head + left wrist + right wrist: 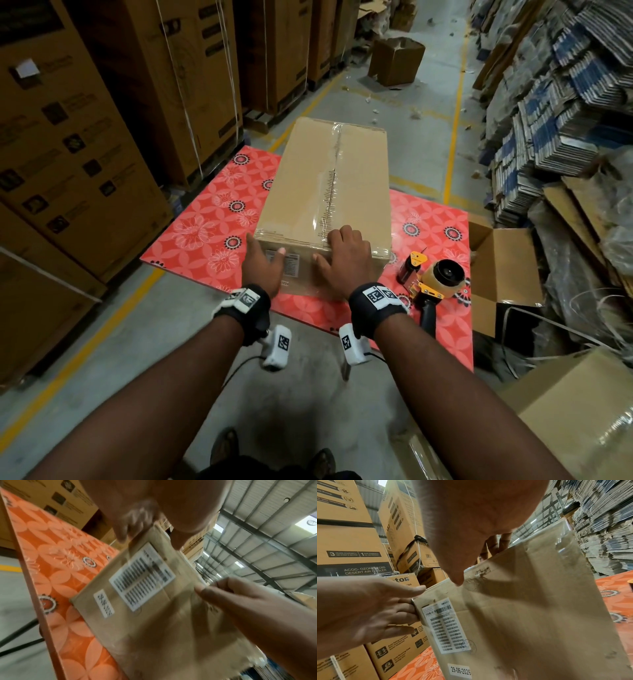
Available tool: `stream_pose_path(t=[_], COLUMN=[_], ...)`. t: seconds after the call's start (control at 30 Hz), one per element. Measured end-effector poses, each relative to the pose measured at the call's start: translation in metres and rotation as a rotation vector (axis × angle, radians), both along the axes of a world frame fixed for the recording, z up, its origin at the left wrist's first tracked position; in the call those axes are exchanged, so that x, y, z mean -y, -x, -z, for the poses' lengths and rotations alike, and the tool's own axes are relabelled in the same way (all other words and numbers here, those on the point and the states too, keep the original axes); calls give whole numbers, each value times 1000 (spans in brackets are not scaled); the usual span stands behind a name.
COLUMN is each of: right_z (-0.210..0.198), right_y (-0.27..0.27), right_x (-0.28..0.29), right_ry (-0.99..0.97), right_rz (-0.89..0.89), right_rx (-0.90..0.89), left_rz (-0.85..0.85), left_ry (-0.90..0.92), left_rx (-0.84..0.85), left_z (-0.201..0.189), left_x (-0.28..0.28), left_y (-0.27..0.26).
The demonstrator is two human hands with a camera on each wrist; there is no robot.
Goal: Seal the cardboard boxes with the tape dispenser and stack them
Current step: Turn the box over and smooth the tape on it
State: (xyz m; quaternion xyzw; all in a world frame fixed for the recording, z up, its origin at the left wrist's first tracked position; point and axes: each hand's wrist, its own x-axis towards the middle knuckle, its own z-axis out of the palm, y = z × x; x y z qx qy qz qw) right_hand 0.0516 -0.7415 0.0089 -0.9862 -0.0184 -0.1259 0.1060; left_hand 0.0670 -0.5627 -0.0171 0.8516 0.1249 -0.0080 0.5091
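Fingers, left hand [262, 265]: spread fairly straight over the near left corner of the cardboard box [325, 192]; thumb lies flat on the end face by the white printed label [291, 264], the other fingers reach round the left side.
Fingers, right hand [346, 263]: curled over the near top edge at the taped seam; thumb pressed on the end face below.
Box position: lengthwise on the surface [205, 226], long axis running away from the person, near end between the two hands.
Box material: plain brown corrugated board, rectangular; clear glossy tape [330, 181] runs along the top seam and folds down over the near end; small date sticker [461, 671] reads 29-06-2026.
Tape dispenser [436, 284]: yellow body, black handle, lying on the surface just right of the box, apart from both hands.
Surface: red-orange floral covering, smooth sheen.
Surroundings: tall printed cartons [85, 144] stacked on the left; flattened cardboard bundles [555, 113] heaped on the right; open empty carton [503, 274] past the right edge of the surface; another open carton [395, 61] on the concrete floor down the aisle.
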Motion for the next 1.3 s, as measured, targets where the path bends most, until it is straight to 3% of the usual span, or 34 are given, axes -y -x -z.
stream_pose_path(t=[0.17,0.23,0.33,0.4,0.5,0.6,0.87,1.0,1.13,1.3], right_z=[3,4,1,-4,-1,10,21,13,13,24], right_y=[2,4,5,4,5,10,46,41,40,61], right_x=[1,1,-3,-11,-28,-32,32,14,6,54], right_ry=[-33,-33,-65,-80,39,208,172,81,91,119], right_rz=[-17,-11,-44,-159,-313,-293,-34,-48,-93,88], right_rx=[21,31,53,42,-127,-202,-138,-144,-191,-122], left_rz=[184,277,234,281,512,589,618,804,939,854], left_ry=[-102,-229,-321,-356,-630,-838,-980,-1042,-999,-908], left_rx=[-103,-151,-52,55,87,88,157,270,331,370], left_z=[-11,-13,-19,-24,-22,-15,-23,-26,-22,-27], left_x=[-20,-31,-42,-41,-32,-34,-37,-6,23,-1], left_y=[-6,-7,-16,-22,-20,-13,-12,-8,-2,-6])
